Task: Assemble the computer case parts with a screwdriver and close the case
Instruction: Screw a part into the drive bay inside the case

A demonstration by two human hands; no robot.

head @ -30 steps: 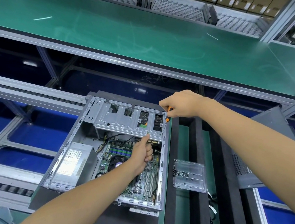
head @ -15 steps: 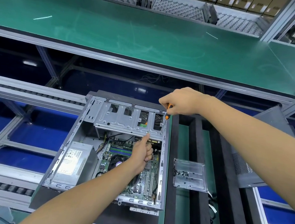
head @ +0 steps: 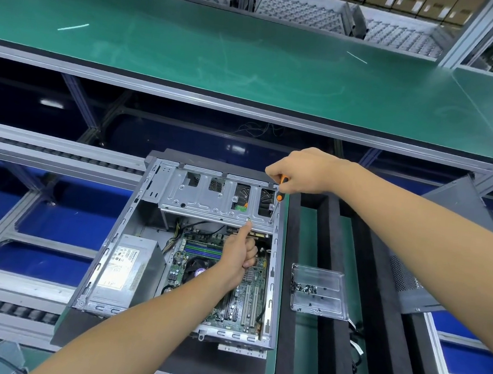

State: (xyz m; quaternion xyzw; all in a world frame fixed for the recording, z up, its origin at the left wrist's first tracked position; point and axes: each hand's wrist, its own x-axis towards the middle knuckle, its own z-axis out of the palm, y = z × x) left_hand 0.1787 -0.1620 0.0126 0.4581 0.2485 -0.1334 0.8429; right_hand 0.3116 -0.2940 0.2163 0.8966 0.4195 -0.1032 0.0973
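Over the open case [head: 146,223], right hand [head: 303,174] grips screwdriver [head: 280,190]; left hand's [head: 237,256] thumb presses the drive cage [head: 208,204].

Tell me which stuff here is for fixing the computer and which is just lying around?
For the job:
- open computer case
- drive cage, with the left hand thumb pressed on it
- screwdriver, gripped by the right hand
- clear tray of screws
- grey side panel

Just lying about:
- green bench
- black foam frame
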